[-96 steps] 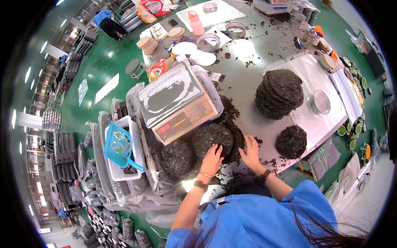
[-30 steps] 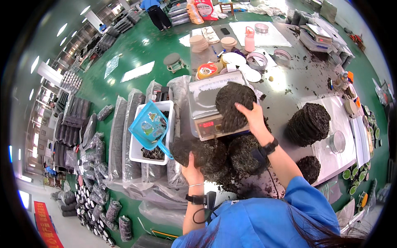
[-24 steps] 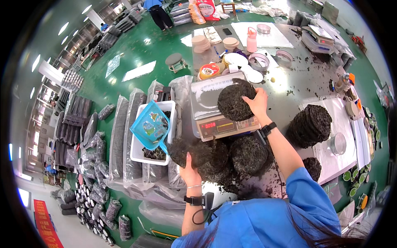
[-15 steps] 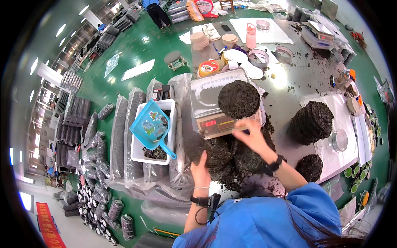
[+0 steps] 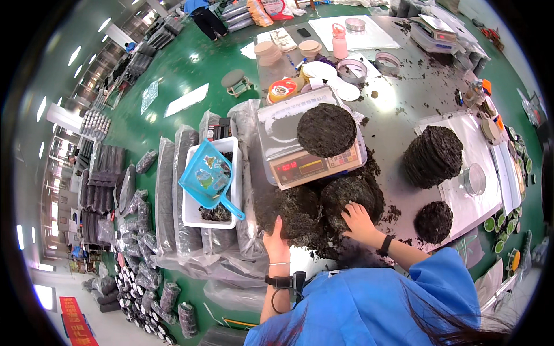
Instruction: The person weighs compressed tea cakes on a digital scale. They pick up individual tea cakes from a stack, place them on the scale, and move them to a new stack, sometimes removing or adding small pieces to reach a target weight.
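Right hand (image 5: 362,226) on rough round cake (image 5: 340,193)

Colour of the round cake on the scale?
Blackish brown; the round cake shows best in the head view.

The dark, shaggy left bundle (image 5: 297,209) lies beside the right bundle (image 5: 341,196).

From here, the left hand (image 5: 277,247) has most fingers hidden, probably under the blurred dark matted disc (image 5: 270,209); the far person (image 5: 205,22) is cut off above.
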### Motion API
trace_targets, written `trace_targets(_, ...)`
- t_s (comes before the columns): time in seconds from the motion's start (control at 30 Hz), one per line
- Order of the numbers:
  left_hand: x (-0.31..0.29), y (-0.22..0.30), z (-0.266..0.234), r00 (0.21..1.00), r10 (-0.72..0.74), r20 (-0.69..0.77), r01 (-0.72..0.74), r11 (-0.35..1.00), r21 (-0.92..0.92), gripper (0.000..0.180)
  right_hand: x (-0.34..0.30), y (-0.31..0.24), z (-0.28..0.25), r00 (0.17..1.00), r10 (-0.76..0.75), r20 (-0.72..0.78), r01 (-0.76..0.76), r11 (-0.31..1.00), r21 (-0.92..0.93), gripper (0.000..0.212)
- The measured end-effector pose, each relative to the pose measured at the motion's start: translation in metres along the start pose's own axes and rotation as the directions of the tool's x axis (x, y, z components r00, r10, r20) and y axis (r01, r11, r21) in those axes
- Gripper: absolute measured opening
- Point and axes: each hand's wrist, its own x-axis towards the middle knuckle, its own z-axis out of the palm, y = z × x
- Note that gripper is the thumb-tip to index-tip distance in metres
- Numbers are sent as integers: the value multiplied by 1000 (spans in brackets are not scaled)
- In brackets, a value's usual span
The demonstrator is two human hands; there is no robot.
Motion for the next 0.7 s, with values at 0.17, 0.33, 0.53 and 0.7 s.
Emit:
trace_targets(0.17,-5,-8,-7,998,-9,-60,13,997,75,30,-13,29,38,990,-137,-24,134,986,-102,56)
trace_targets(0.33,-9,-13,0,999,-40,-6,41,996,84,29,-10,44,37,990,-112,-88,119,990,81,37)
trace_targets(0.53,-3,-20,-5,945,-163,285,157,987,43,31,3,25,-53,835,314,-452,-76,880,470,22)
trace_targets(0.7,-10,-36,13,864,-94,495,-3,981,192,40,10,10,-87,728,669,-147,-210,422,882,20)
